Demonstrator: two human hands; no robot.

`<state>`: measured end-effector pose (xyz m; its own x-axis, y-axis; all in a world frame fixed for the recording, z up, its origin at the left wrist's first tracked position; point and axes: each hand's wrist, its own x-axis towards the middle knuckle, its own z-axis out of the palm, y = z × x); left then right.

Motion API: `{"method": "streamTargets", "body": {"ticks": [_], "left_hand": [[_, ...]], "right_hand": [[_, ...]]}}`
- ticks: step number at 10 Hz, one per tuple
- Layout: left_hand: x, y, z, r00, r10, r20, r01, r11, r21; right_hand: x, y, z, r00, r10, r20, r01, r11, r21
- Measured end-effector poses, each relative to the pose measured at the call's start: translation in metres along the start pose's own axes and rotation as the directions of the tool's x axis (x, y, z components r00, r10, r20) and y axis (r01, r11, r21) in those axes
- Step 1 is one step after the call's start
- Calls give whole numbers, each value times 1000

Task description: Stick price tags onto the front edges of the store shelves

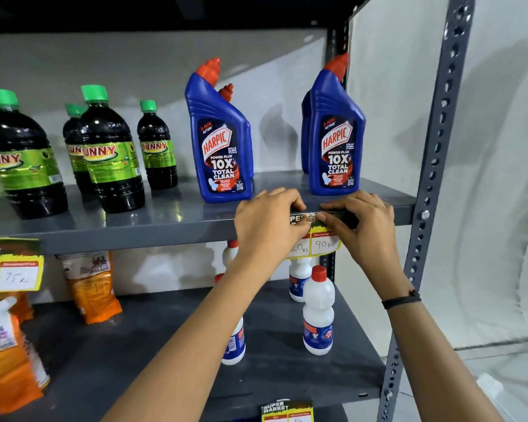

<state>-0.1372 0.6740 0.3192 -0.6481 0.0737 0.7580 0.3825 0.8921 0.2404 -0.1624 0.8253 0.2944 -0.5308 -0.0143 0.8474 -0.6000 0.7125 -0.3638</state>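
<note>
A yellow and green price tag (323,243) reading 90 Rs hangs from the front edge of the upper grey shelf (165,234), just below two blue Harpic bottles. My left hand (267,222) pinches the tag's top left part against the edge. My right hand (358,223) presses its top right part with thumb and fingers. Both hands cover much of the tag's dark header. A second tag (11,264) reading 75 Rs is stuck on the same edge at far left. A third tag (287,411) sits on the lower shelf's front edge.
Blue Harpic bottles (220,141) and green-capped dark bottles (110,153) stand on the upper shelf. White bottles with red caps (317,312) and orange packets (90,287) fill the lower shelf. A perforated grey upright post (433,178) borders the right side.
</note>
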Motion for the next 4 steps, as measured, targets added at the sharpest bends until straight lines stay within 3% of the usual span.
{"method": "streamTargets", "body": {"ticks": [1, 3, 4], "left_hand": [[-3, -2, 0, 998, 63, -27, -62, 998, 33], [15, -11, -25, 981, 91, 170, -88, 996, -22], [27, -13, -39, 986, 164, 40, -167, 983, 74]], "right_hand": [[0, -5, -2, 1000, 19, 8, -19, 1000, -5], [18, -26, -2, 998, 47, -40, -53, 985, -167], [32, -41, 3, 992, -12, -127, -24, 958, -285]]}}
